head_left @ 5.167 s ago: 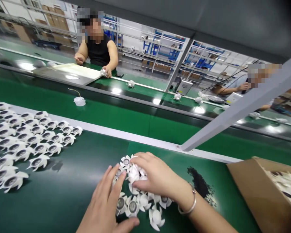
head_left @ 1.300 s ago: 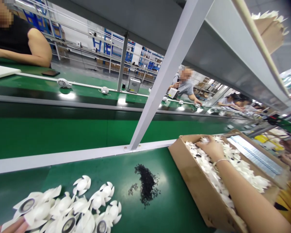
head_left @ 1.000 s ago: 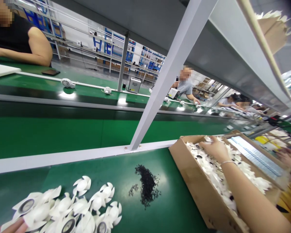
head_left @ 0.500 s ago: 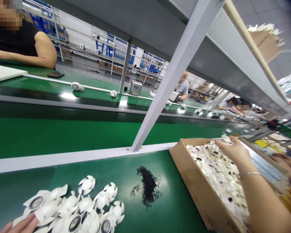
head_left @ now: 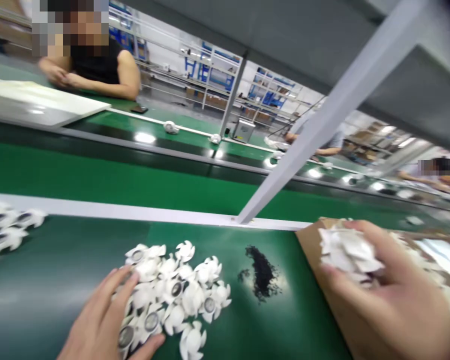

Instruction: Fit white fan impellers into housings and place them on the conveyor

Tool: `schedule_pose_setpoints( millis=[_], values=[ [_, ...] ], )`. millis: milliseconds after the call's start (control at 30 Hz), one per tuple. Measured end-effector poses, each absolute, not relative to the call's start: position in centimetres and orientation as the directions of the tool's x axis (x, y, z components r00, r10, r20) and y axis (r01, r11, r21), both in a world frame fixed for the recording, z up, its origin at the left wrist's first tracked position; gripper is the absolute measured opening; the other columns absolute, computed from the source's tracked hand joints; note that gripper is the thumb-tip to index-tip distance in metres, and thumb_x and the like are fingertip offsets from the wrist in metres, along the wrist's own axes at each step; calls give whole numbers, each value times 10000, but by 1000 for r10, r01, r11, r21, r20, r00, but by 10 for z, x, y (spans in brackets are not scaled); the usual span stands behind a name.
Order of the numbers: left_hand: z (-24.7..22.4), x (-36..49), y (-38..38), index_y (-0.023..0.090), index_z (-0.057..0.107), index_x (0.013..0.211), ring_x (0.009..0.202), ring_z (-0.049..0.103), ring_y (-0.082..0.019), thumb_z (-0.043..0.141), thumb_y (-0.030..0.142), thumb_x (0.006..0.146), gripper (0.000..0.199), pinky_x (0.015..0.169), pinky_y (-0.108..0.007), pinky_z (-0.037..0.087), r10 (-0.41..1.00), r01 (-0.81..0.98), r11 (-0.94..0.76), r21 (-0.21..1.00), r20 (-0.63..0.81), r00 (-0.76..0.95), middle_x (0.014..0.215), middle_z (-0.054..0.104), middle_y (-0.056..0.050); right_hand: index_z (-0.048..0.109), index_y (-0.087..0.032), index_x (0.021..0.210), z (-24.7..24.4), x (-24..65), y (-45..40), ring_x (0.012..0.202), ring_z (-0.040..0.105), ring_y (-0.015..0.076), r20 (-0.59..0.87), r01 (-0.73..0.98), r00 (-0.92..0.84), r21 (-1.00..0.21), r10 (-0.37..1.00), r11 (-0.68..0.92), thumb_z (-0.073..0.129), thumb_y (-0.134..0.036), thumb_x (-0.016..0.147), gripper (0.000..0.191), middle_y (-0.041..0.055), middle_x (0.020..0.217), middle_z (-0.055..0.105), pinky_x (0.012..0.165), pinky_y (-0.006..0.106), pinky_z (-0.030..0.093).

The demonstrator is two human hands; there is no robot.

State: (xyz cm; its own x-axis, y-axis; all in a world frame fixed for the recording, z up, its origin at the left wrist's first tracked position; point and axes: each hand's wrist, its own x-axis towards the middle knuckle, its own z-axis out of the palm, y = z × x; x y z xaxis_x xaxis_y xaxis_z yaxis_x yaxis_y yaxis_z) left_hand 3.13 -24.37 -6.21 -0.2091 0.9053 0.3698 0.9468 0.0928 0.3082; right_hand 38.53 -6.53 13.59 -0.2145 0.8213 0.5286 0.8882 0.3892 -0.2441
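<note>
A bunch of small white fan wheels [head_left: 350, 252] is gripped in my right hand [head_left: 405, 300], fingers curled round it, over the left side of a cardboard box [head_left: 315, 250]. More white pieces show in the box behind that hand. On the green work surface [head_left: 285, 330] lies a loose pile of white fan wheels [head_left: 187, 295], several with round dark-rimmed hubs facing up. Along the pile's left side rests my left hand [head_left: 101, 320], its fingers spread and touching the wheels. A small heap of tiny black pieces [head_left: 262, 275] lies between pile and box.
At far left sits another group of fan wheels [head_left: 7, 227]. A slanted metal post [head_left: 285, 175] rises from the white rail [head_left: 172, 214] behind the work surface. Beyond runs a green belt [head_left: 165, 182]. A person in black [head_left: 97, 75] sits across the line; others work further right.
My right hand has come out of the box towards the left with a bunch of fan wheels. My left hand has moved further over the pile. The view has swung left.
</note>
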Motion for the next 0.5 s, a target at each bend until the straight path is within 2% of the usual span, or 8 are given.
schedule_pose_setpoints(
  millis=[100, 200, 267, 333, 400, 500],
  values=[
    [-46, 37, -252, 251, 222, 1543, 1393, 412, -376, 628, 545, 835, 867, 991, -555, 542, 909, 957, 86, 276, 372, -189, 1549, 357, -148, 553, -254, 1262, 104, 313, -76, 997, 648, 261, 480, 658, -534, -280, 696, 698, 669, -391, 801, 495, 85, 1179, 625, 809, 350, 548],
    [-39, 41, -257, 222, 223, 1544, 1427, 361, -371, 651, 518, 831, 883, 1009, -548, 534, 910, 953, 102, 285, 360, -204, 1570, 312, -163, 558, -245, 1268, 74, 248, -76, 846, 636, 204, 341, 510, -695, -386, 633, 769, 645, -290, 760, 517, 75, 1075, 584, 734, 315, 543],
    [-38, 43, -259, 219, 217, 1547, 1439, 340, -374, 681, 493, 813, 911, 1029, -557, 518, 911, 945, 109, 308, 350, -219, 1580, 291, -163, 562, -262, 1287, 62, 215, -75, 708, 590, 167, 205, 454, -813, -364, 545, 813, 652, -276, 719, 576, 52, 1007, 551, 640, 304, 523],
    [-39, 45, -259, 223, 214, 1548, 1449, 318, -382, 720, 467, 784, 949, 1044, -564, 504, 906, 933, 118, 339, 348, -241, 1592, 265, -161, 547, -300, 1324, 56, 192, -74, 668, 560, 154, 75, 374, -910, -277, 408, 885, 652, -267, 724, 610, 41, 1000, 535, 605, 304, 505],
    [-39, 46, -259, 227, 217, 1544, 1456, 300, -394, 762, 439, 746, 989, 1052, -571, 495, 900, 924, 124, 361, 352, -258, 1606, 231, -162, 522, -336, 1359, 52, 180, -74, 746, 586, 179, -3, 287, -956, -223, 294, 931, 645, -261, 770, 606, 48, 1043, 544, 655, 325, 524],
    [-39, 48, -257, 232, 219, 1540, 1458, 288, -406, 803, 410, 699, 1039, 1049, -577, 496, 898, 922, 129, 366, 351, -264, 1618, 194, -165, 473, -355, 1414, 46, 174, -74, 1074, 592, 266, 1, 202, -978, -252, 209, 946, 692, -308, 815, 639, 102, 1304, 506, 877, 420, 537]
  ],
)
